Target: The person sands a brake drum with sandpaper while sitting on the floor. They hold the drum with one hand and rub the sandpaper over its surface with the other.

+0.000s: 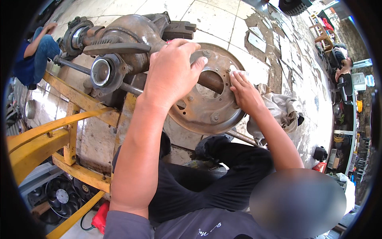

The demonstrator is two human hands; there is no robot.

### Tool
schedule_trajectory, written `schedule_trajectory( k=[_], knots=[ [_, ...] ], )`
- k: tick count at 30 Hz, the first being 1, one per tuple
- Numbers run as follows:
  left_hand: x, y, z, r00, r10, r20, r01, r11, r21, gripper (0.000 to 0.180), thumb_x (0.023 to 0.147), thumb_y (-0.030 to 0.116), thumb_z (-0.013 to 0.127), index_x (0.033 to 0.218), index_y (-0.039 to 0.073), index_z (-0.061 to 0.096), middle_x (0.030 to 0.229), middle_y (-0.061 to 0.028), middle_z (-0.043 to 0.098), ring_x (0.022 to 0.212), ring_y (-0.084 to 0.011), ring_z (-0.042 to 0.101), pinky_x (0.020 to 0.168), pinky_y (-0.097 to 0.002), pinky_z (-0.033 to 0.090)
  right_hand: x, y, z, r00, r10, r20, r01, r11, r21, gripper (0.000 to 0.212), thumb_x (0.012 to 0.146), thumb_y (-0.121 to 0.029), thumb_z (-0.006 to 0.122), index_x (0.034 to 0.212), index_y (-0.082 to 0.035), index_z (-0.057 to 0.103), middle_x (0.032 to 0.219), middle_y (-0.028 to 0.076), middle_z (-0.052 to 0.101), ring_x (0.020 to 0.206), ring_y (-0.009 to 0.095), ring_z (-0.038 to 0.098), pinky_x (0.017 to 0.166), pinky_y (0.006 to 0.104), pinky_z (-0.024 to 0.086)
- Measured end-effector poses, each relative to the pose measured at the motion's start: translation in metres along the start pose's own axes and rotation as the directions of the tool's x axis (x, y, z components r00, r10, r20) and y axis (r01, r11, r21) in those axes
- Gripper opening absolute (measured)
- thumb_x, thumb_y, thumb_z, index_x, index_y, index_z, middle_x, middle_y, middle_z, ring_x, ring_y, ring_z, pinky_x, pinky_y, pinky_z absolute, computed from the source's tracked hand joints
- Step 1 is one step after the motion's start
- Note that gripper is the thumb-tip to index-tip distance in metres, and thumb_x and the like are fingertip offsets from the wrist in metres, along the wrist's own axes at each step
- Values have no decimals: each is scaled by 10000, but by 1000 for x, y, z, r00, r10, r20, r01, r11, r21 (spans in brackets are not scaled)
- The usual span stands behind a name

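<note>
Left hand point(172, 71) gripping rusty backing plate point(207, 107) at eleven o'clock; right hand point(244, 93) flat, pressing white cloth point(238, 73) (small, folded) at two o'clock.

Probably a vehicle repair workshop: rusty axle point(131, 36); yellow stand point(59, 135); tyre point(294, 6).

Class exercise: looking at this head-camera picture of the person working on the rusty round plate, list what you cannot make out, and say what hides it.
1. Head view: the rusty round plate, upper left part, is covered by the left hand.
2. The small white piece under the right hand is mostly hidden by its fingers.
3. The lower right is blurred out.
4. The distant shelves sit too small at the bent rim.
</note>
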State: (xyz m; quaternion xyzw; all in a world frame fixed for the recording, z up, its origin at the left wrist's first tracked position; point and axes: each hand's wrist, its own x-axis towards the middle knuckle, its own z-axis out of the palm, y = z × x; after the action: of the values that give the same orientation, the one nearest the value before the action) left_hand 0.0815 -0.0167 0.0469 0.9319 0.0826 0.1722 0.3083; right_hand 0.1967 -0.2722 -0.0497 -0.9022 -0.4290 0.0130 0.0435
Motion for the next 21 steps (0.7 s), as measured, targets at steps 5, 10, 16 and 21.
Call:
schedule_trajectory(
  k=[5, 10, 16, 21],
  knots=[
    [1, -1, 4, 999, 24, -47, -24, 1000, 0, 365, 933, 265, 661, 1209, 26, 662, 1211, -150, 660, 1120, -335, 634, 979, -408, 490, 11, 8, 6, 998, 31, -51, -33, 999, -29, 417, 1037, -219, 473, 1384, 10, 506, 1460, 215, 480, 1372, 380, 435, 1115, 434, 397],
    [1, -4, 0, 997, 26, -68, -30, 998, -54, 338, 925, 286, 661, 1165, 49, 694, 1163, -143, 673, 1096, -325, 637, 970, -476, 459, -10, -2, -2, 999, -27, -20, 28, 999, 16, 419, 1038, -231, 474, 1384, 4, 509, 1458, 205, 487, 1375, 382, 431, 1103, 433, 413],
    [1, -6, -6, 998, -58, 30, 59, 998, -24, 381, 933, 305, 652, 1215, 50, 664, 1244, -142, 648, 1171, -317, 604, 1004, -470, 447, 16, 7, 2, 999, 23, -30, -24, 999, -44, 428, 1043, -239, 456, 1388, 12, 496, 1452, 214, 490, 1379, 369, 427, 1112, 426, 401],
    [-4, -6, -19, 913, -244, 327, 191, 964, 186, 485, 942, 360, 626, 1304, 38, 606, 1296, -177, 625, 1230, -332, 575, 1065, -458, 422, -8, 1, 0, 999, -39, -6, 39, 999, -1, 414, 1027, -213, 487, 1368, 20, 503, 1436, 219, 504, 1377, 380, 427, 1117, 435, 390]
  ],
)
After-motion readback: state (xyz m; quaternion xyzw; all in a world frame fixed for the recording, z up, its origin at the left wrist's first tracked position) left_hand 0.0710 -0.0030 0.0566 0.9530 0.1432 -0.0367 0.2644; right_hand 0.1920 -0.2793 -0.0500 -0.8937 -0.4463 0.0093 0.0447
